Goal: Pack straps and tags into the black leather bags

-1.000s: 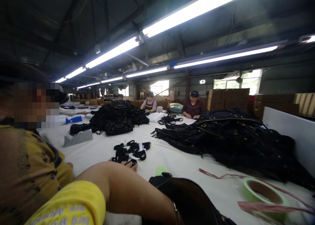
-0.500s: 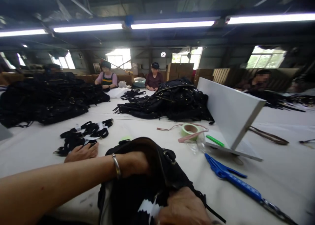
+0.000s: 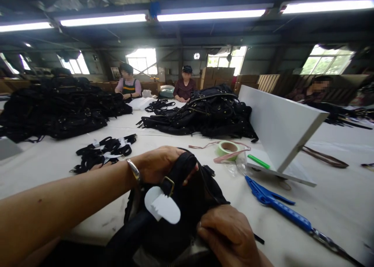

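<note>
My left hand [image 3: 159, 164], with a silver bangle at its wrist, curls its fingers round a black strap [image 3: 182, 162] over the open mouth of a black bag [image 3: 214, 187]. A gold buckle [image 3: 168, 185] and rounded white paper [image 3: 163, 206] hang on that strap. To the right, my right hand [image 3: 229, 230] has thumb and forefinger pinched at the bag's near edge; the exact part between them is hidden. Beyond my left forearm lies a heap of black straps with white wrapping [image 3: 106, 150]. Fingers of another hand [image 3: 99, 166], mostly covered by that forearm, touch the heap.
A blue tool [image 3: 280, 210] lies at right. Near it are a green tape roll [image 3: 228, 149], a green stick [image 3: 258, 161] and an upright white board [image 3: 277, 123]. Black bags are piled at centre [image 3: 210, 115] and left [image 3: 58, 107]. Several people sit beyond.
My left hand has come up out of the bag and now shows the buckled strap with white paper. My right hand stays at the bag's right side. The view has tilted slightly downward.
</note>
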Demonstrator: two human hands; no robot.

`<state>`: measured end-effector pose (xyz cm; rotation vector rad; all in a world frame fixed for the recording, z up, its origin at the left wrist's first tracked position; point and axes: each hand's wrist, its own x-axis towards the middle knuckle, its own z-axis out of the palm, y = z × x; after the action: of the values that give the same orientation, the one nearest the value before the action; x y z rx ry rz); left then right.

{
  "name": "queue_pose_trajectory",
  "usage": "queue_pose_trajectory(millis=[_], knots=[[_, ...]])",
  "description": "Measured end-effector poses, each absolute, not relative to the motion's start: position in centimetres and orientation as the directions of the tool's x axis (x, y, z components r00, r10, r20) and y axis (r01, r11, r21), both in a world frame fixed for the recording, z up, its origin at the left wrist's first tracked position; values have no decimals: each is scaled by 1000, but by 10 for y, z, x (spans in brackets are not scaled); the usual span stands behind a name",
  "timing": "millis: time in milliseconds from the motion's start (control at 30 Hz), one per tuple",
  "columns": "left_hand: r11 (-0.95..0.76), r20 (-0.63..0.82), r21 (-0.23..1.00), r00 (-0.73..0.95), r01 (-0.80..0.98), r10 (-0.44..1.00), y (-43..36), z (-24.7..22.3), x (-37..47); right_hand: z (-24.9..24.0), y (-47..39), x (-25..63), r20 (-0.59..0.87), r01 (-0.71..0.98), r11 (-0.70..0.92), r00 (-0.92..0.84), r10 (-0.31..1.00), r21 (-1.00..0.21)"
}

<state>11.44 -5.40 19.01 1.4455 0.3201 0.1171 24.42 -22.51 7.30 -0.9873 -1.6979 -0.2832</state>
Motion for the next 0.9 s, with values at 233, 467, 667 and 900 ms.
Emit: queue_pose_trajectory(millis=[233, 467, 667, 900], knots=[[140, 409, 882, 879, -450, 247, -75, 259, 105, 70, -226, 251, 875, 719, 635, -79, 478, -282], [-137, 411, 907, 907, -397, 91, -70, 238, 101, 72, -227, 250, 881, 737, 616, -60, 470, -278], [-473, 395, 810, 919, -347, 2, -77, 214, 111, 73, -219, 247, 901, 743, 626, -74, 428, -236], [-345, 686, 684, 728, -643, 2, -95, 216, 104, 68, -222, 253, 868, 753, 582, -31, 495, -306]])
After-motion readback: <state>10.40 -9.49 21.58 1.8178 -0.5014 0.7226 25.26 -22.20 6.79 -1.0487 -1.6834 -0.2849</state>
